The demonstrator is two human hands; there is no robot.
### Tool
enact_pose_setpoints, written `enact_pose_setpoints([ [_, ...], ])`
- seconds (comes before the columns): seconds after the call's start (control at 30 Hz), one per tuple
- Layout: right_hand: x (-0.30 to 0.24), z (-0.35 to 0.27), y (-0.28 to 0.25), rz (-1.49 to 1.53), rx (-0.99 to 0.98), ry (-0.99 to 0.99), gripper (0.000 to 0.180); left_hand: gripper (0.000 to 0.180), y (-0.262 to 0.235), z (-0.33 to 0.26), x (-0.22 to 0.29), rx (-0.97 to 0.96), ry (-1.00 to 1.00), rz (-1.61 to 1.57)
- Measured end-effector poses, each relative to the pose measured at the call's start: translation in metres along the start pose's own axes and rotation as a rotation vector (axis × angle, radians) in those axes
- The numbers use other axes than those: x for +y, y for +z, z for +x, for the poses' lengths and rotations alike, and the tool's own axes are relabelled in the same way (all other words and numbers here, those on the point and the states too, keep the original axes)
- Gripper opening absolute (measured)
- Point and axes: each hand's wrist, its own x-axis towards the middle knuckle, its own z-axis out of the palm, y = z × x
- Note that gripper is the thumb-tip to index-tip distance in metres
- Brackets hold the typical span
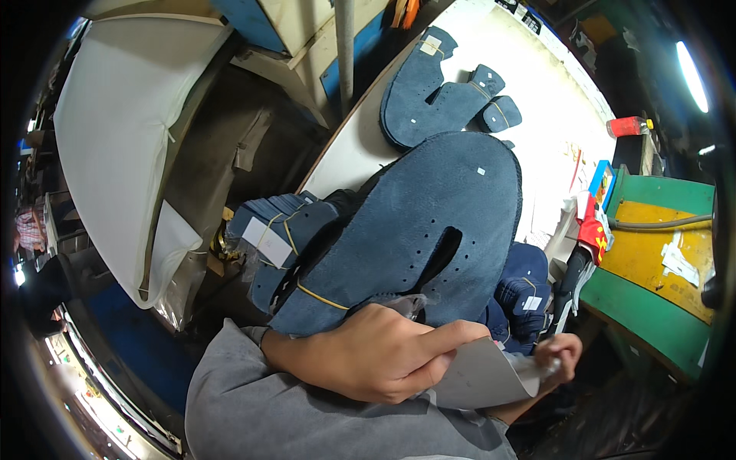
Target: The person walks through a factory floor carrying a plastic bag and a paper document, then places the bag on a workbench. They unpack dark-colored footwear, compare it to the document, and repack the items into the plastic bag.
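Head view: both hands grip grey sheet.

navy suede piece (tiny punched dots)

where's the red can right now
In the head view the red can lies on its side at the upper right, at the far right edge of the white table, just above the green and yellow machine top.

white rectangular label on banded blue bundle | small white tag on dark blue stack, right
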Motion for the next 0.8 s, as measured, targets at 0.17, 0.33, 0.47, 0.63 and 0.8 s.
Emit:
enact_pose_setpoints([
  [0.17, -0.045, 0.045, 0.023, 0.061, -0.154, -0.177, 0.014, 0.050, 0.001, -0.006, -0.001, 0.027, 0.039, -0.001],
  [0.33, -0.058, 0.121, 0.099, -0.284, 0.270, -0.053, 0.030, 0.052, 0.002, -0.010, 0.000, -0.018, 0.111, -0.115],
  [0.47, -0.018, 0.198, 0.156, -0.944, 0.152, -0.104, 0.047, 0.042, 0.004, -0.015, -0.002, -0.013, 0.223, -0.174],
  [0.63, 0.003, 0.232, 0.188, -1.289, -0.133, -0.136, 0.040, 0.027, 0.006, -0.021, -0.005, -0.016, 0.262, -0.076],
  [0.8, -0.007, 0.218, 0.193, -1.136, 0.058, -0.233, 0.019, 0.015, 0.007, -0.019, -0.003, 0.019, 0.267, -0.075],
])
